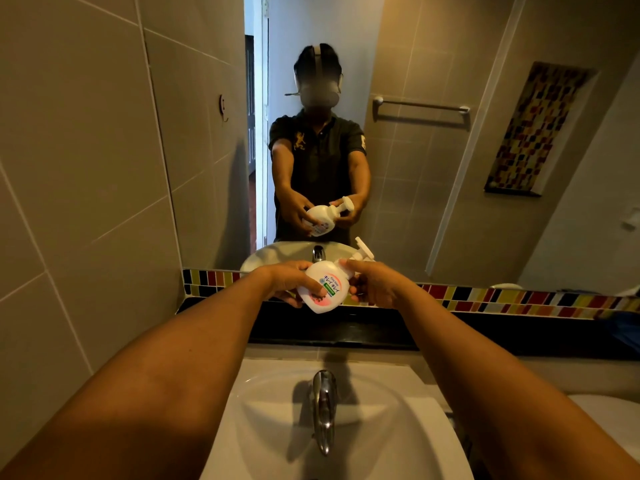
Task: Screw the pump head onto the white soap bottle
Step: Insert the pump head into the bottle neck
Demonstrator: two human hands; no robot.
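White soap bottle (pixel 323 287) is held tilted in the air above the far edge of the sink (pixel 398 427), in front of the mirror (pixel 450 168). Left hand (pixel 291 282) grips the bottle body. Right hand (pixel 374 285) is closed around the bottle neck, below the pump head (pixel 363 251). Contents of bottle not visible. Tap (pixel 323 407) stands near, at centre.

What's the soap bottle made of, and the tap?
The soap bottle looks like smooth white plastic: it is opaque with a printed label. The tap seems to be shiny chrome-plated metal, since it shows bright mirror-like reflections.
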